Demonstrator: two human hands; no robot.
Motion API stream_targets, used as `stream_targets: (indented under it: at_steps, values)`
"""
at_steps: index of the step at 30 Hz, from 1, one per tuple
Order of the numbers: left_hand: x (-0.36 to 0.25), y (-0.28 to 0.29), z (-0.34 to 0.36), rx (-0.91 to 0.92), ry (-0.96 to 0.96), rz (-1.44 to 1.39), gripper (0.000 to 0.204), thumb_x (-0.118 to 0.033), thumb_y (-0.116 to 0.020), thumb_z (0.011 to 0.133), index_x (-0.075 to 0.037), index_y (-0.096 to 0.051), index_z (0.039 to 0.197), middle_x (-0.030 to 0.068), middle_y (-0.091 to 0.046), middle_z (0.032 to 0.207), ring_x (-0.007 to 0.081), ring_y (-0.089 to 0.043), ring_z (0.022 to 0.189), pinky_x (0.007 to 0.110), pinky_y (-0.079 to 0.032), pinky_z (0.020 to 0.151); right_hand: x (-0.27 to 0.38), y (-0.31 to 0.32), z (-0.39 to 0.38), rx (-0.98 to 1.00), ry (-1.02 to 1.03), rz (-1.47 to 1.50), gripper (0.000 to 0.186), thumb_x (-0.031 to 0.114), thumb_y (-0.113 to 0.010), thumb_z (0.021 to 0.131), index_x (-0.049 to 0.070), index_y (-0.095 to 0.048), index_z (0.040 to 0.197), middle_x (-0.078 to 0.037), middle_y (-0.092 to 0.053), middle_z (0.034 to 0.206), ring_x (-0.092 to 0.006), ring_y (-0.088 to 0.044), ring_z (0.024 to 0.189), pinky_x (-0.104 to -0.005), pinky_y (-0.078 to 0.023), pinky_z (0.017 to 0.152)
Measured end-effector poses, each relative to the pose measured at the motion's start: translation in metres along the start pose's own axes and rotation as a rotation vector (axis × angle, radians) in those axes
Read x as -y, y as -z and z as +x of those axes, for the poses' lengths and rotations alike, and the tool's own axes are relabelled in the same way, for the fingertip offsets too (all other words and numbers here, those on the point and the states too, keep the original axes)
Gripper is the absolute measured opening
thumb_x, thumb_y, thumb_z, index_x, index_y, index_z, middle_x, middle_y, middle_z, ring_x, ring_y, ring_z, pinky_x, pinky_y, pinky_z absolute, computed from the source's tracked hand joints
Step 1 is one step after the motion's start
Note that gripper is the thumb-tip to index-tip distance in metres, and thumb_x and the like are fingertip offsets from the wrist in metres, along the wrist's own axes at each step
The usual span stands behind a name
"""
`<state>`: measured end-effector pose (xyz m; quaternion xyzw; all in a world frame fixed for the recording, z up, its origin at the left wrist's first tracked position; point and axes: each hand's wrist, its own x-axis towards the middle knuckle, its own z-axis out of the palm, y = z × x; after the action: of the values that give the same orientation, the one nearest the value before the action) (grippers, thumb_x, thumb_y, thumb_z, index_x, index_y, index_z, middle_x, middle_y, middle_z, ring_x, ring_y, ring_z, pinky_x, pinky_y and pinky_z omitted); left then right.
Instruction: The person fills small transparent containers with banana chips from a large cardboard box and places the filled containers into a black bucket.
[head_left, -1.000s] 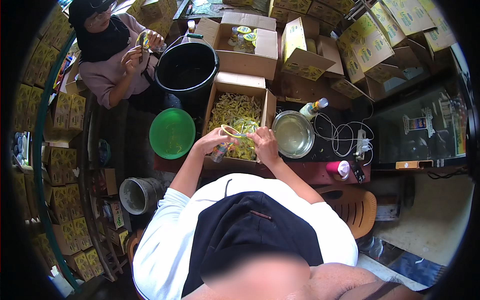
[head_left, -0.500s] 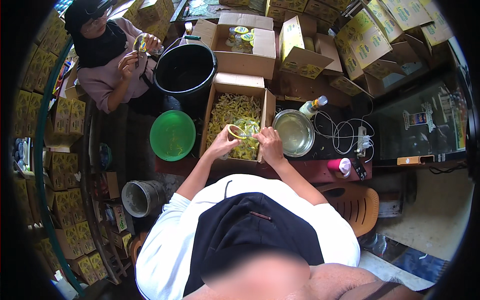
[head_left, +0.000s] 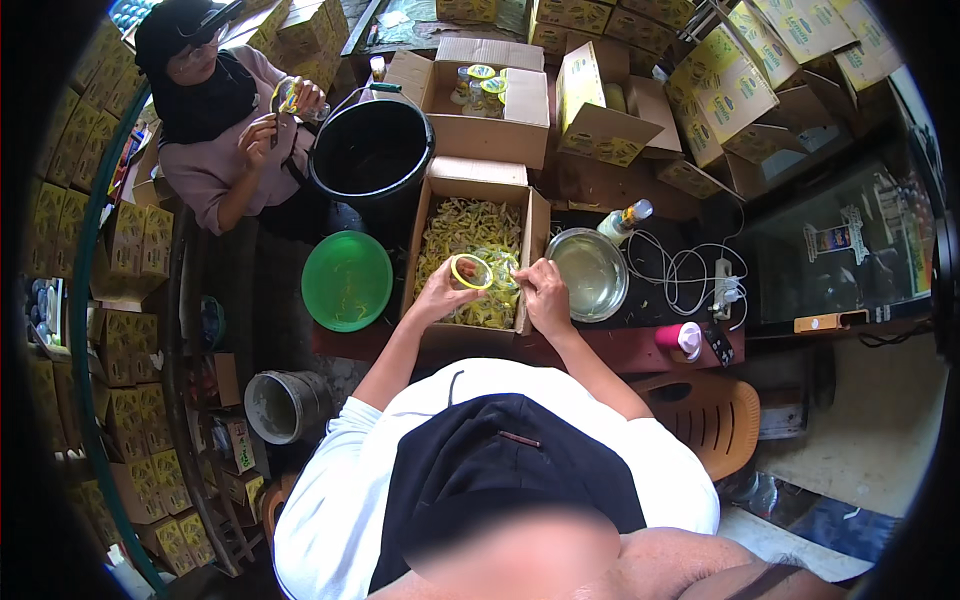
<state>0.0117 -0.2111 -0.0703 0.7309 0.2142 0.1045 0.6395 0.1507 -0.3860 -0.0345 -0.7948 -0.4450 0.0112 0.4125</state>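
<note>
My left hand [head_left: 436,298] is wrapped round a clear cup with a yellow rim [head_left: 456,270], its round mouth facing up. Just right of it, my right hand [head_left: 543,292] has its fingers pinched together by other clear, yellow-edged cups [head_left: 505,262]. What sits in that pinch is too small to make out. Both hands are above an open carton [head_left: 478,173] filled with many thin yellowish strips [head_left: 470,225]. The cups partly cover the strips at the near end.
A green basin [head_left: 345,285] and a black bucket [head_left: 370,150] stand left of the carton. To its right are a steel bowl of liquid [head_left: 588,272], a bottle [head_left: 625,220] and white cables [head_left: 670,275]. Behind stands a carton of lidded jars [head_left: 488,125]. A co-worker [head_left: 225,150] holds a clear container.
My left hand has turned the cup, so its yellow rim shows as a wider ring. My right hand stays close beside it, slightly lower.
</note>
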Motion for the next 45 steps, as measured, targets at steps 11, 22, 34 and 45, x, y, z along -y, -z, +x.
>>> stream_targets:
  at_steps: [11, 22, 34, 45]
  values:
    - [-0.015, 0.0, -0.006, 0.157, 0.182, -0.192, 0.049, -0.016, -0.074, 0.078, -0.009, -0.046, 0.117, 0.0032, -0.055, 0.099, 0.0123, -0.058, 0.087, 0.029, -0.051, 0.069, 0.011, 0.007, -0.007, 0.044, 0.245, -0.298, 0.016, 0.003, -0.07, 0.076, 0.013, -0.073, 0.088, -0.003, -0.054, 0.082, -0.0212, -0.054, 0.084, -0.0363, -0.044, 0.074]
    - [-0.017, -0.001, -0.007, 0.162, 0.243, -0.376, 0.053, -0.031, -0.079, 0.08, -0.008, -0.043, 0.111, 0.0085, -0.058, 0.099, 0.0154, -0.062, 0.086, 0.032, -0.051, 0.07, 0.008, 0.004, -0.008, -0.011, 0.139, -0.139, 0.011, 0.007, -0.07, 0.078, 0.013, -0.071, 0.088, -0.002, -0.054, 0.081, -0.0226, -0.054, 0.085, -0.0381, -0.043, 0.076]
    - [-0.051, 0.0, -0.008, -0.033, 0.161, -0.168, 0.049, -0.032, -0.077, 0.084, -0.009, -0.045, 0.113, 0.0042, -0.056, 0.102, 0.0134, -0.062, 0.091, 0.029, -0.055, 0.075, -0.058, -0.023, -0.032, 0.045, -0.374, 0.286, 0.016, 0.004, -0.071, 0.079, 0.001, -0.066, 0.094, -0.009, -0.063, 0.086, -0.0193, -0.062, 0.076, -0.0327, -0.05, 0.07]
    - [-0.263, -0.029, -0.048, 0.262, -0.253, 0.058, 0.073, -0.032, -0.074, 0.084, 0.004, -0.031, 0.132, 0.0188, -0.062, 0.109, 0.0263, -0.062, 0.103, 0.037, -0.048, 0.092, -0.029, -0.002, -0.037, -0.072, -0.433, 0.193, 0.017, 0.006, -0.073, 0.078, 0.002, -0.067, 0.093, -0.009, -0.065, 0.092, -0.019, -0.065, 0.08, -0.032, -0.052, 0.074]
